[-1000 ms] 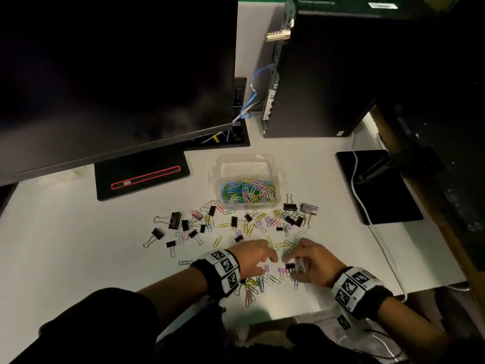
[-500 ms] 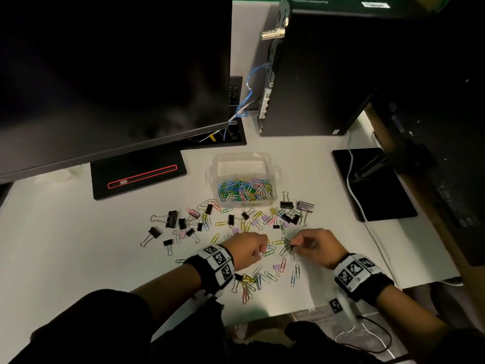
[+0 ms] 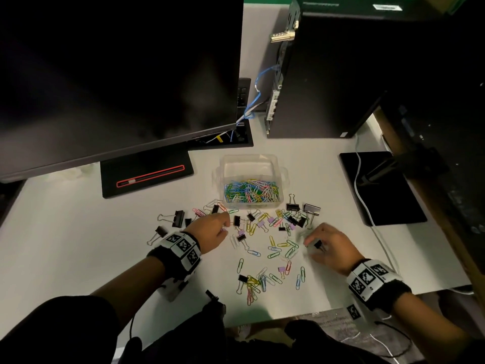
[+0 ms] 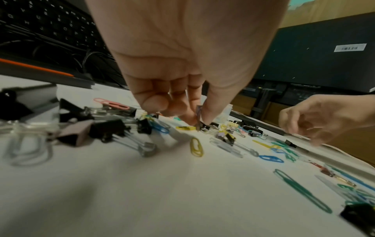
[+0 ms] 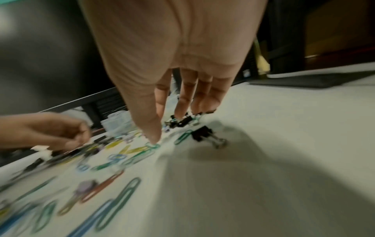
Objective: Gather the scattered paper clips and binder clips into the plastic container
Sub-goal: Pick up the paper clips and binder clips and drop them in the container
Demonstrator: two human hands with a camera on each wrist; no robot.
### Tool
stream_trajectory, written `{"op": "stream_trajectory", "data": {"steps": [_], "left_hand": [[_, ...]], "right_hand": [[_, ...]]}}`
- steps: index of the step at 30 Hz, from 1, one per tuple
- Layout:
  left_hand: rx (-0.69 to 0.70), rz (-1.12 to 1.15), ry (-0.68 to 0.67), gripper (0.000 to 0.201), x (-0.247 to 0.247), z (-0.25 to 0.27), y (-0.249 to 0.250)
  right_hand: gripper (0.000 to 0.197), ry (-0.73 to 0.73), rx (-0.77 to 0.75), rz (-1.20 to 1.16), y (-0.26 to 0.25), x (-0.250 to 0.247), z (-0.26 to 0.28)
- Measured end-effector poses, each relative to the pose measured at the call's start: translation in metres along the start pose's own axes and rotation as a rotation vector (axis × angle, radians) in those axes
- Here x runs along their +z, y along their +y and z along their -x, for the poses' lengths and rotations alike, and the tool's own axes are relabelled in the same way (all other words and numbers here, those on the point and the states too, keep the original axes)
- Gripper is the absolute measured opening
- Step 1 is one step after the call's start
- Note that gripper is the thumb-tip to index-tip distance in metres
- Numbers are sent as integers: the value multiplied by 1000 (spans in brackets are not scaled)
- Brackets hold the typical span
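Note:
A clear plastic container [image 3: 222, 164] holding coloured paper clips stands at the middle of the white desk [image 3: 65, 245]. Scattered paper clips [image 3: 274, 254] and black binder clips [image 3: 179, 218] lie in front of it. My left hand [image 3: 226, 227] [image 4: 199, 118] is left of the pile's middle and pinches a small purplish paper clip [image 4: 198, 112] between thumb and forefinger. My right hand [image 3: 311, 248] [image 5: 168, 128] hovers at the pile's right side with its fingers stretched down. Its thumb tip touches a green paper clip [image 5: 155, 146], and a black binder clip [image 5: 202, 133] lies under it.
A large monitor overhangs the desk at the back left, on a black stand base [image 3: 147, 172]. A black computer tower [image 3: 328, 74] stands behind the container. A black pad [image 3: 385, 190] with a white cable [image 3: 360, 195] lies to the right. The desk's front edge is close to my body.
My hands have drawn apart. The left moved left and farther from me toward the binder clips; the right shifted slightly right and no longer pinches the small binder clip.

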State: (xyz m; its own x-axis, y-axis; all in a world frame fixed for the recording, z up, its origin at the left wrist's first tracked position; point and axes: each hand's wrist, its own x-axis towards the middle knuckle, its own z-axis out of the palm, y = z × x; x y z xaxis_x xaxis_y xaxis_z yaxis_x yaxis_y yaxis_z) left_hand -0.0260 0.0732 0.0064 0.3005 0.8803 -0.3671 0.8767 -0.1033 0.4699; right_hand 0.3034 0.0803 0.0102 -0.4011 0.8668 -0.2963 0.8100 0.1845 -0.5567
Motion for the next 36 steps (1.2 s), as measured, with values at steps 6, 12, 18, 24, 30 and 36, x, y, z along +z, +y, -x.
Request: {"op": "stream_trajectory", "data": {"steps": [6, 12, 18, 24, 30, 36], "left_hand": [[-30, -39, -26, 23, 5, -5, 6], [108, -13, -83, 22, 14, -3, 29], [267, -79, -354, 36, 22, 5, 60], [329, -83, -431, 44, 37, 9, 75], [363, -121, -358, 76, 40, 12, 65], [295, -61, -327, 32, 36, 17, 43]], "right_hand": [[21, -229, -106, 27, -25, 27, 5], [22, -304, -96, 116, -49, 42, -3], [9, -268, -95, 87, -50, 41, -3], [10, -135, -32, 25, -37, 25, 2], [15, -86, 143, 177, -5, 2, 10], [24, -70, 105, 156, -2, 4, 15]]}}
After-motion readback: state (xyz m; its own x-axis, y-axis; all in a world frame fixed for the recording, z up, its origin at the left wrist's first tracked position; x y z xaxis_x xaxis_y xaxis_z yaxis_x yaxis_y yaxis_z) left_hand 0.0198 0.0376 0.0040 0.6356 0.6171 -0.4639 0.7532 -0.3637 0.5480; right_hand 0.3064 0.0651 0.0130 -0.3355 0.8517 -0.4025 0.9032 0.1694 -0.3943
